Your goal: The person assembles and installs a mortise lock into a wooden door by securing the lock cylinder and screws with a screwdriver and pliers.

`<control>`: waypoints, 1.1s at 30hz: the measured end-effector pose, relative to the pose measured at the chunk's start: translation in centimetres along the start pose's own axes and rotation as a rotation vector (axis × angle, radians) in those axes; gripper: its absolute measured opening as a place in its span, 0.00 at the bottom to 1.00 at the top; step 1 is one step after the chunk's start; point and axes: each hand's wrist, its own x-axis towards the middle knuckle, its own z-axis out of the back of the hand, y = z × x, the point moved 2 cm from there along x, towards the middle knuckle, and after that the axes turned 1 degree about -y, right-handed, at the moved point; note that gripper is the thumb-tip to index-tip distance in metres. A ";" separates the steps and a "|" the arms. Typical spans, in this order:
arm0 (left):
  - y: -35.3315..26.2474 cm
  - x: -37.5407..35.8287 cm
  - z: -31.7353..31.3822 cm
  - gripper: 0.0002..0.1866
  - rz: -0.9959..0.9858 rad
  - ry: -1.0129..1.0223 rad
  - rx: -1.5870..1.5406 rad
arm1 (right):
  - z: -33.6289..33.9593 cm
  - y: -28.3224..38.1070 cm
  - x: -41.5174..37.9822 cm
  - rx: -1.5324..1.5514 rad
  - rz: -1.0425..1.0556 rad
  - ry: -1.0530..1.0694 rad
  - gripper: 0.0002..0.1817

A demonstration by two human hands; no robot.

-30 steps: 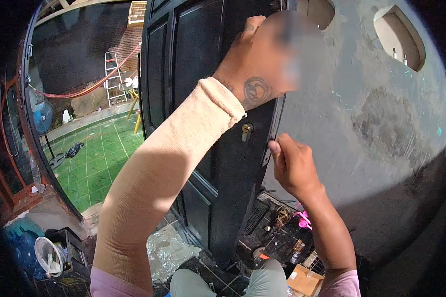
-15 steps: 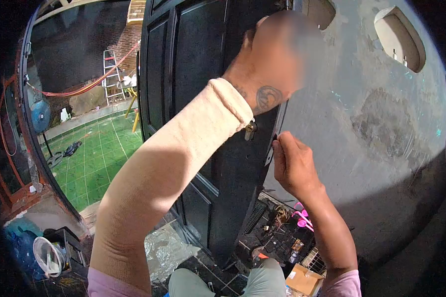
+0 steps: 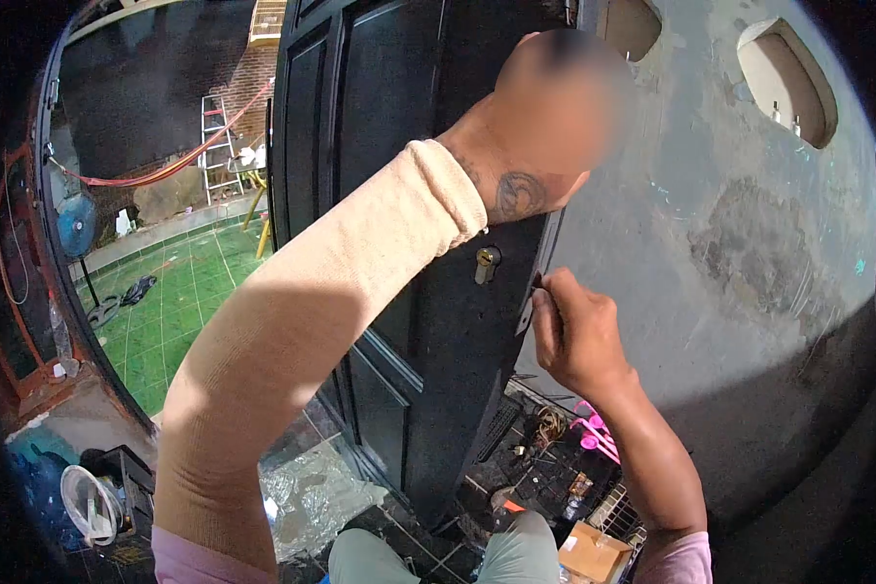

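A black panelled door (image 3: 389,117) stands ajar in front of me. My left hand (image 3: 555,127), with a beige sleeve over the forearm, is at the upper part of the door near its edge; a blur covers its fingers. Below it, a brass lock cylinder (image 3: 486,263) shows in the door face. My right hand (image 3: 586,331) is closed in a pinch beside the door's edge, close to a metal lock plate (image 3: 524,317). Something small and dark shows at its fingertips, too little of it to name.
A grey plastered wall (image 3: 652,282) with niches rises on the right. On the dark floor lie pink plastic items (image 3: 596,433), a cardboard box (image 3: 594,553) and clear plastic sheeting (image 3: 321,501). Through the doorway are green tiles (image 3: 185,311), a ladder (image 3: 219,146) and a hammock (image 3: 156,177).
My left hand and forearm have shifted slightly down and left, uncovering more of the lock cylinder. My right hand stays pinched near the door's edge, a touch lower.
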 end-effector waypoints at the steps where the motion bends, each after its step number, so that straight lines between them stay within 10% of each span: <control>1: 0.1 0.0 0.0 0.18 -0.003 -0.001 -0.009 | -0.1 0.0 0.0 -0.024 -0.015 0.000 0.12; 9: 0.0 0.1 -1.8 0.11 0.011 -0.045 -0.019 | 1.0 0.1 0.1 -0.208 0.260 -0.031 0.10; 21: 0.1 0.0 -1.7 0.10 0.025 -0.108 -0.027 | 1.1 0.8 0.8 -0.071 -0.221 0.154 0.07; 33: 0.6 -0.1 -0.8 0.15 -0.007 -0.051 -0.293 | 1.8 -0.1 0.7 -0.542 0.357 0.148 0.09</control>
